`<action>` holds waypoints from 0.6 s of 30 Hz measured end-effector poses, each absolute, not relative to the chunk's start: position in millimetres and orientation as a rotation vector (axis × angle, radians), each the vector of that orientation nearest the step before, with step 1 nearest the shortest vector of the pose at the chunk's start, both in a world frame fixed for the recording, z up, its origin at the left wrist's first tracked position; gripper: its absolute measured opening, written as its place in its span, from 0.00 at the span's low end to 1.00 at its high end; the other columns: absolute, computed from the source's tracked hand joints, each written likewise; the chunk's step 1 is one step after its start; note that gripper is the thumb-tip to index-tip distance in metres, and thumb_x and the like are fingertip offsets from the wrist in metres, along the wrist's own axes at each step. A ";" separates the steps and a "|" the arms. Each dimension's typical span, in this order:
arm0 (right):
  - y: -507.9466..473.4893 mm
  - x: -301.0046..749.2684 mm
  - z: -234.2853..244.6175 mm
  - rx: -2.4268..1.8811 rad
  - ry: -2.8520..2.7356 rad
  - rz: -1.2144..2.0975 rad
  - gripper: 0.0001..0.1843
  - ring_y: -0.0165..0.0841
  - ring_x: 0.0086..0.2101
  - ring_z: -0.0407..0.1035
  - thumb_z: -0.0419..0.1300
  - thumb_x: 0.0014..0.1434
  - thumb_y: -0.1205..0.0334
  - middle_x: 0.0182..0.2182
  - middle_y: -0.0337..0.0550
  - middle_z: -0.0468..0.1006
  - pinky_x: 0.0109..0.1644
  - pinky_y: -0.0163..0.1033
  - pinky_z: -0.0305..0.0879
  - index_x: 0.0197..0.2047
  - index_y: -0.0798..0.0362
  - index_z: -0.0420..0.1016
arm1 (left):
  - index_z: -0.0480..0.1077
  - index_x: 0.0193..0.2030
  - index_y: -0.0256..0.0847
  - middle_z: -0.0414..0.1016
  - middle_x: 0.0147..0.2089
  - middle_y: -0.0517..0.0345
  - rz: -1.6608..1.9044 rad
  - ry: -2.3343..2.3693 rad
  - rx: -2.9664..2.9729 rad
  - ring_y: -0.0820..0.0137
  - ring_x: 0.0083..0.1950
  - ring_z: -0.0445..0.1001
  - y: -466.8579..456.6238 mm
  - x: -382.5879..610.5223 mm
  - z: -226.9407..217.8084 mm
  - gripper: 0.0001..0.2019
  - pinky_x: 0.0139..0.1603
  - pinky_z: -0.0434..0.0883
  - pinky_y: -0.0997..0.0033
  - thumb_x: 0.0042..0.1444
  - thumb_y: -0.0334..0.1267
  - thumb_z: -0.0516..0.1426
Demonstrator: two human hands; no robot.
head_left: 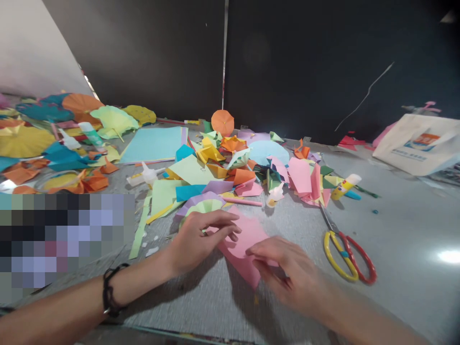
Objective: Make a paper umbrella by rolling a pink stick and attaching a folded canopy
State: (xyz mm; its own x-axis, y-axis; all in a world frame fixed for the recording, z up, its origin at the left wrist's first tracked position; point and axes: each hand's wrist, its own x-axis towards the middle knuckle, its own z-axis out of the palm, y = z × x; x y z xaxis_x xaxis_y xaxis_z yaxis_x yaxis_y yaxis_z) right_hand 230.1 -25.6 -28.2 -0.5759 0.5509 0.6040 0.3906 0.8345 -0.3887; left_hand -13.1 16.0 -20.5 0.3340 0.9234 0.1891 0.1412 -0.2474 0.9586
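A sheet of pink paper (247, 235) lies on the table in front of me, with a fold along its near side. My left hand (204, 235) rests over the paper's left part, fingers stretched out and slightly apart. At the right edge, my right hand (287, 268) pinches the pink paper between thumb and fingers. Just behind my left hand sits a pleated purple and green paper piece (201, 203), partly covered by it. A small glue bottle (275, 195) stands beyond the sheet.
Scissors (347, 254) with yellow and red handles lie to the right, near a yellow glue stick (345, 187). Colored paper pieces (190, 167) heap up at the back. A white bag (417, 143) stands far right; a blurred-out patch (64, 239) covers the left.
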 end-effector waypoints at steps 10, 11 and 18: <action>-24.8 228.4 -16.1 -0.532 -2.294 0.263 0.19 0.37 0.53 0.75 0.56 0.70 0.77 0.49 0.46 0.84 0.58 0.45 0.75 0.61 0.52 0.68 | 0.82 0.41 0.40 0.86 0.40 0.53 1.044 1.006 1.798 0.65 0.42 0.84 17.5 -14.6 -18.1 0.06 0.42 0.80 0.72 0.61 0.39 0.66; -24.5 228.2 -16.6 -0.562 -2.288 0.280 0.19 0.37 0.53 0.75 0.56 0.70 0.77 0.50 0.47 0.83 0.58 0.45 0.75 0.61 0.52 0.68 | 0.82 0.41 0.40 0.86 0.41 0.53 1.037 0.993 1.787 0.65 0.42 0.84 17.5 -13.8 -17.9 0.06 0.42 0.80 0.72 0.62 0.39 0.65; -22.4 230.9 -24.9 -0.689 -2.224 0.374 0.20 0.34 0.56 0.75 0.52 0.72 0.75 0.54 0.48 0.81 0.59 0.42 0.75 0.63 0.50 0.67 | 0.80 0.48 0.39 0.86 0.39 0.52 0.991 0.777 1.759 0.67 0.39 0.84 14.5 -14.4 -17.3 0.10 0.42 0.80 0.71 0.69 0.39 0.57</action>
